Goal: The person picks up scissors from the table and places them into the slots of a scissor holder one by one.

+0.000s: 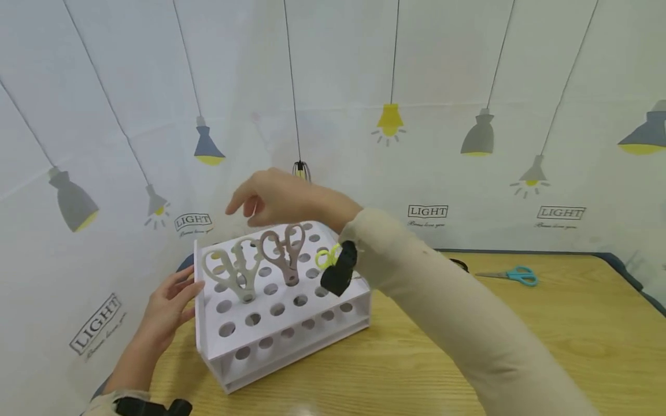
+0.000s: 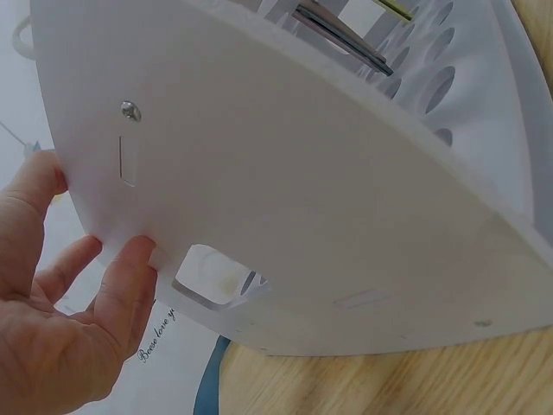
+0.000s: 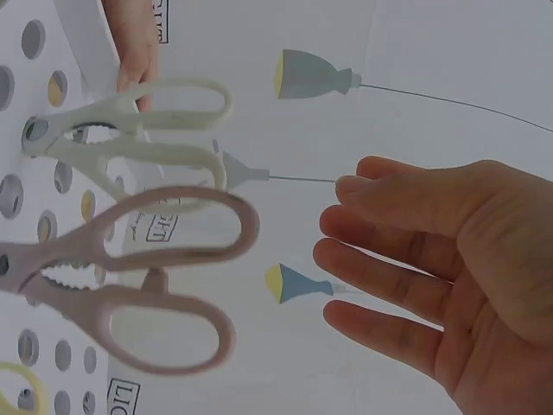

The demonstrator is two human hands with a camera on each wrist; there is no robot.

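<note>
A white rack [image 1: 281, 335] with rows of round holes stands tilted to the view on the wooden table. My left hand [image 1: 163, 306] holds its left side panel [image 2: 302, 190] at the edge, thumb at the rim and fingers against the outer face. Pale green scissors [image 1: 234, 268] and mauve-brown scissors [image 1: 285, 254] stand in the holes, handles up. Behind them, above the rack, my right hand [image 1: 273, 196] hangs with loosely bent fingers and nothing between them, as the right wrist view [image 3: 406, 259] shows. Yellow-green scissors [image 1: 328, 257] are partly hidden by the right wrist's camera.
To the right on the table [image 1: 520, 346] lie scissors with blue handles [image 1: 522, 276], and a black handle [image 1: 459, 264] shows partly behind my right sleeve. A pale backdrop [image 1: 343, 58] with printed lamps hangs behind the table.
</note>
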